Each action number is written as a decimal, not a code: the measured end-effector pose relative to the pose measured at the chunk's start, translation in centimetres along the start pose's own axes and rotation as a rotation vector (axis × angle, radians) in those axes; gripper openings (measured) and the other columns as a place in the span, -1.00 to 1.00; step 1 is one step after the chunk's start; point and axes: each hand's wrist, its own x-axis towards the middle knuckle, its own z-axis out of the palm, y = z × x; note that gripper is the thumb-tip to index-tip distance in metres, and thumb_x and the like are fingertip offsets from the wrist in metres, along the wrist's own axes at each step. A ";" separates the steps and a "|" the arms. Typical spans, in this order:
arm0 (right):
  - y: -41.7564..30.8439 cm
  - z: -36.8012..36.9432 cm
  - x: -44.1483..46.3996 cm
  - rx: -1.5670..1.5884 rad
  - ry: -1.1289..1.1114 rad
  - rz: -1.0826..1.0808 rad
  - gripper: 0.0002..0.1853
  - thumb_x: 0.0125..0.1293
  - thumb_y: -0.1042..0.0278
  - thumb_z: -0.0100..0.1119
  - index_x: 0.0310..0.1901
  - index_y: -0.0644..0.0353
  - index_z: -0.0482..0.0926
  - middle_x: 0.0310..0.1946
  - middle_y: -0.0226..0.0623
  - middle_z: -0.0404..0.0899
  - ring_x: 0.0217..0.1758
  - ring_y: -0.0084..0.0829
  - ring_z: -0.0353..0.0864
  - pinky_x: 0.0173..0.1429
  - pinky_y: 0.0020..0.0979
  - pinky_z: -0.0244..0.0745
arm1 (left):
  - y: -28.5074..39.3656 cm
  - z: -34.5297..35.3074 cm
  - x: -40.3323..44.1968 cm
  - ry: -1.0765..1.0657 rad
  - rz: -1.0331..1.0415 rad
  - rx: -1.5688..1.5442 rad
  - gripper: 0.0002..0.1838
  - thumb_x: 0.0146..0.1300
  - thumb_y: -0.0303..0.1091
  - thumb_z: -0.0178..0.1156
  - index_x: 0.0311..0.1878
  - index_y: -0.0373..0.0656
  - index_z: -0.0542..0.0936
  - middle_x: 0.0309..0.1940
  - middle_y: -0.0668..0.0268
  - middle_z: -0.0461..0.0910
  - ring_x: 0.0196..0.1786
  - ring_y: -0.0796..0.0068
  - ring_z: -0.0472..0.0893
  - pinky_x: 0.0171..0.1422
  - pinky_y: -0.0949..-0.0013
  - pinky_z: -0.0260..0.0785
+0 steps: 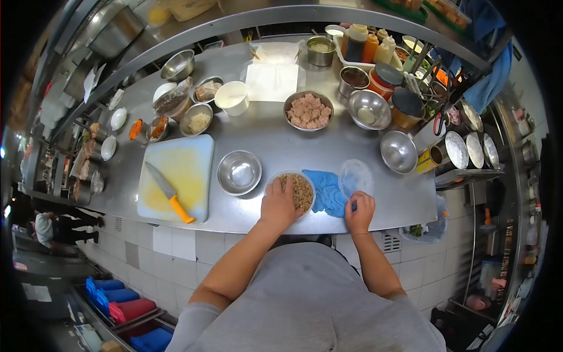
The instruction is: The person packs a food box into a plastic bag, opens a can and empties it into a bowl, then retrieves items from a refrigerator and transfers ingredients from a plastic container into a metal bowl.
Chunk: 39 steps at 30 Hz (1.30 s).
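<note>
My left hand [278, 202] reaches into a round tub of brown, crumbly minced food [301, 189]. Its fingers are apart, with the tips on the crumbs. At the table's front edge my right hand [360, 212] is closed, fingers curled together beside a crumpled blue cloth [325, 193] and the near rim of a clear round plastic lid [355, 176]. What those fingers hold, if anything, is hidden. Left of the tub stands a steel bowl [239, 172] with nothing visible inside.
A knife [166, 186] with a yellow handle lies on the white cutting board [202, 152]. Behind are a bowl of pink meat [308, 111], white paper sheets [272, 82] and a white tub [232, 98]. Sauce bottles [369, 47] and steel bowls [399, 152] crowd the right.
</note>
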 end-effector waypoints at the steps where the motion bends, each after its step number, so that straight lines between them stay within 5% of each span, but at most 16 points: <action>1: 0.4 0.3 -0.5 -0.005 -0.011 0.010 -0.76 0.11 0.50 0.37 -0.21 0.09 0.54 -0.02 -0.22 0.69 0.05 -0.07 0.60 0.19 -0.07 0.42 | 0.0 -0.3 0.4 -0.056 0.010 0.015 0.07 0.06 0.04 0.59 0.60 -0.11 0.32 0.47 -0.11 0.31 0.49 -0.18 0.34 0.55 -0.01 0.35; 9: 0.9 0.4 -0.1 -0.001 -0.082 0.039 -0.77 0.12 0.47 0.36 -0.20 0.07 0.53 0.00 -0.24 0.68 0.10 -0.07 0.57 0.24 -0.05 0.36 | 0.0 0.1 3.0 -0.203 0.007 0.099 0.04 -0.08 -0.02 0.64 0.53 0.01 0.42 0.35 -0.07 0.44 0.39 -0.19 0.45 0.48 -0.02 0.42; 17: 0.6 0.4 0.1 0.023 -0.079 0.074 -0.78 0.14 0.46 0.34 -0.18 0.08 0.55 0.00 -0.24 0.66 0.12 -0.06 0.56 0.26 -0.04 0.36 | -1.5 -0.6 3.1 -0.129 0.095 -0.256 -0.07 -0.07 -0.20 0.60 0.47 0.08 0.49 0.30 -0.18 0.46 0.33 -0.27 0.51 0.47 -0.02 0.43; 21: 0.4 0.4 0.2 0.026 -0.090 0.070 -0.78 0.15 0.46 0.34 -0.18 0.08 0.55 0.01 -0.24 0.66 0.12 -0.05 0.56 0.26 -0.04 0.36 | 0.3 0.2 2.4 -0.084 0.067 -0.004 -0.10 -0.05 -0.22 0.58 0.46 0.12 0.48 0.29 -0.18 0.45 0.34 -0.23 0.51 0.46 -0.04 0.44; 26: 0.6 0.5 -0.1 0.037 -0.085 0.076 -0.79 0.16 0.47 0.34 -0.18 0.09 0.55 0.01 -0.22 0.66 0.12 -0.04 0.55 0.26 -0.03 0.36 | -1.7 -0.5 4.3 -0.165 0.071 -0.178 -0.40 -0.03 -0.29 0.54 0.18 0.02 0.68 0.17 -0.05 0.55 0.24 -0.11 0.59 0.36 0.04 0.50; 33: 0.6 0.6 0.1 0.009 -0.073 0.050 -0.80 0.17 0.48 0.33 -0.18 0.09 0.54 0.01 -0.20 0.66 0.12 -0.03 0.55 0.25 -0.04 0.36 | -2.0 -2.4 4.6 -0.208 0.100 -0.347 -0.65 0.02 -0.46 0.44 -0.06 -0.09 0.68 -0.08 0.01 0.70 0.00 -0.11 0.70 0.17 0.10 0.58; 39: 0.3 0.4 0.0 0.036 -0.088 0.070 -0.80 0.16 0.47 0.32 -0.18 0.10 0.55 0.01 -0.20 0.65 0.11 -0.02 0.54 0.26 -0.03 0.37 | -6.0 -6.5 6.3 -0.404 -0.181 -0.888 -0.71 0.03 -0.44 0.47 -0.14 -0.19 0.69 -0.32 0.23 0.71 -0.16 0.35 0.75 -0.04 0.31 0.58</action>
